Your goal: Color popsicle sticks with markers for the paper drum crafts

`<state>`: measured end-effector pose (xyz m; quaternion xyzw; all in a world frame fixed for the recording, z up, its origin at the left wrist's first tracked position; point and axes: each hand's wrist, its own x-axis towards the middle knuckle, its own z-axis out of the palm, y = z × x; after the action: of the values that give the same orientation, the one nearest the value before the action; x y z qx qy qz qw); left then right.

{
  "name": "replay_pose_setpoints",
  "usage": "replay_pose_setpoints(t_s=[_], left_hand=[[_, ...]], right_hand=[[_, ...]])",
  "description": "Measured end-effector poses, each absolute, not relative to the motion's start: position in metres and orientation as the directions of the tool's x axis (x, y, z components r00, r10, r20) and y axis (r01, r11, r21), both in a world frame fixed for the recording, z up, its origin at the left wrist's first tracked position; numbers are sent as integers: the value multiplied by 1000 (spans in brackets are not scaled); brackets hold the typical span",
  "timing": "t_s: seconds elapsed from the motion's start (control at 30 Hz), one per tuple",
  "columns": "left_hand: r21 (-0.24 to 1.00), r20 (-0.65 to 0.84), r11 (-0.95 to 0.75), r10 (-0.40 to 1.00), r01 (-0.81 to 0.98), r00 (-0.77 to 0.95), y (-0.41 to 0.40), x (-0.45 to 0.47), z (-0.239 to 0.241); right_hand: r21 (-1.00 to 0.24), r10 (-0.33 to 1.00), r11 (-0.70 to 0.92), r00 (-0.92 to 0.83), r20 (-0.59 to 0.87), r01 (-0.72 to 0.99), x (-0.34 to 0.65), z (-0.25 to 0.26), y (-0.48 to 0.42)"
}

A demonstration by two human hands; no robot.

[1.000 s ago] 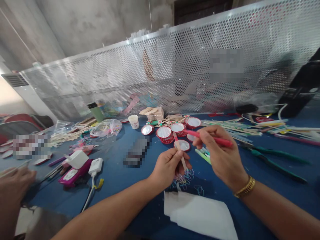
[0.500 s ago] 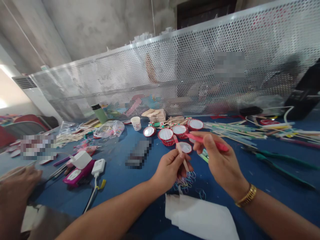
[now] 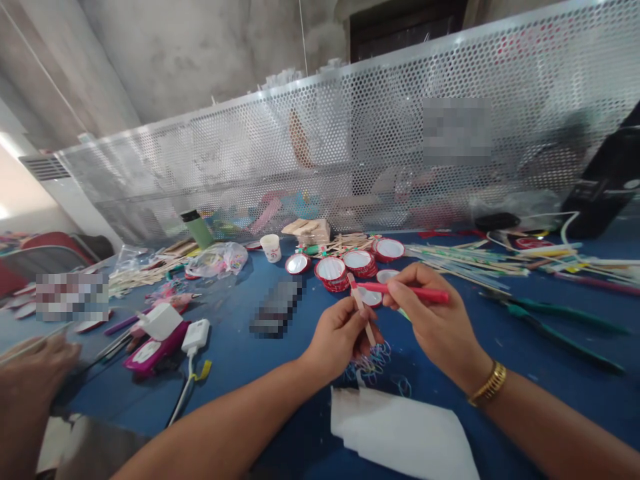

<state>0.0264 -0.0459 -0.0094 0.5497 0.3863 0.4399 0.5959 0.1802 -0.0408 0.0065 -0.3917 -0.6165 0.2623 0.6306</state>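
My left hand [image 3: 343,328] is closed on a flat wooden craft stick [image 3: 364,310], which leans upright with its upper end coloured pinkish red. Between thumb and fingers, my right hand [image 3: 437,313] grips a red marker pen [image 3: 425,293], its tip at the coloured end of the stick. Just behind the hands are round red-rimmed discs, some in stacks [image 3: 332,273]. Below my left hand lies a tangle of thin coloured loops [image 3: 373,363], partly hidden by the fingers. A white sheet [image 3: 400,427] lies nearer to me.
Green-handled pliers [image 3: 565,327] lie to the right, near many thin sticks [image 3: 460,263]. A paper cup [image 3: 271,248], a blurred-out dark object [image 3: 277,307] and a purple item with white chargers [image 3: 163,321] are leftward. Another person's hand [image 3: 40,363] is at far left. A perforated metal screen [image 3: 225,160] stands behind.
My right hand has brought the marker leftward and turned it nearly level, so its tip now meets the craft stick's coloured end. My left hand keeps its hold on the stick.
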Motion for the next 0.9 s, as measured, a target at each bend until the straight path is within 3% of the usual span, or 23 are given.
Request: replay_pose_setpoints(t_s=[0.9], left_hand=[[996,52,-26,947,-85,318,-46,27,-10]], right_hand=[[-812,811,553,104,576,187,182,8,-39]])
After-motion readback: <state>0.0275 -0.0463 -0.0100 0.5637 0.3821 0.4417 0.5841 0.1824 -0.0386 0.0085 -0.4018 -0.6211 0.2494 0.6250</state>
